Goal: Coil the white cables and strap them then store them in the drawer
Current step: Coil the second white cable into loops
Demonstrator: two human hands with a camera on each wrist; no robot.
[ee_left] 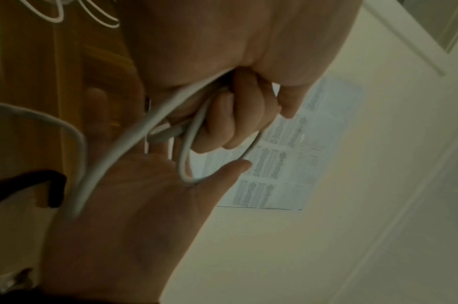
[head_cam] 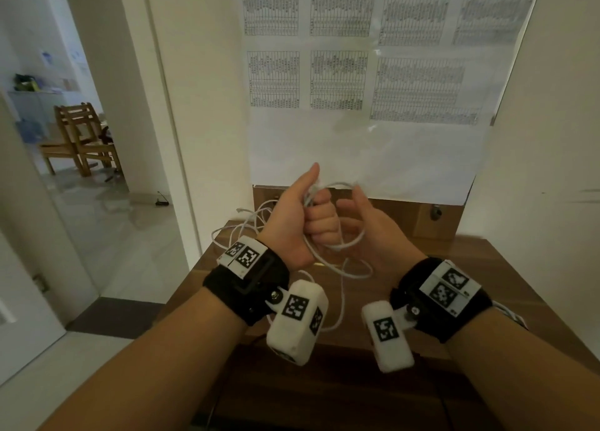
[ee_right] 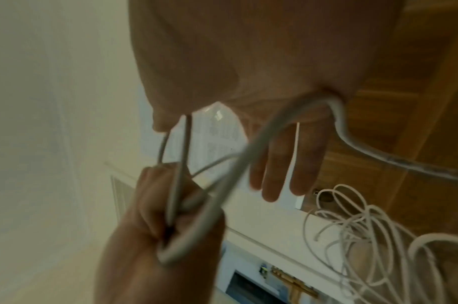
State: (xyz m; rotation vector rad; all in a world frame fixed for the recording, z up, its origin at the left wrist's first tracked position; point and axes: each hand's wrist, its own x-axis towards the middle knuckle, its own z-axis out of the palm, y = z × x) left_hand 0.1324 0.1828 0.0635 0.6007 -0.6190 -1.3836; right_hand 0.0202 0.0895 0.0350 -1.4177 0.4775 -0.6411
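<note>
Head view: your left hand (head_cam: 306, 218) grips the cable (head_cam: 337, 268) loops; your right hand (head_cam: 363, 226) is spread wide, guiding one.
Loops probably slip or tangle if your fist loosens.

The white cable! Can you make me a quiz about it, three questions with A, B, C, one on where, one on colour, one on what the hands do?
1. Where is the loose heap of cable?
A. on the wooden top
B. on the chair
C. on the floor

2. What colour is the cable?
A. black
B. white
C. red

3. What is the left hand doing?
A. lying flat on the top
B. gripping loops in a fist
C. pointing at the wall

Answers:
1 A, the heap lies on the wooden top behind the hands.
2 B, every strand looks white.
3 B, its fingers curl round the loops while the right hand stays open beside them, its fingers straight.
</note>
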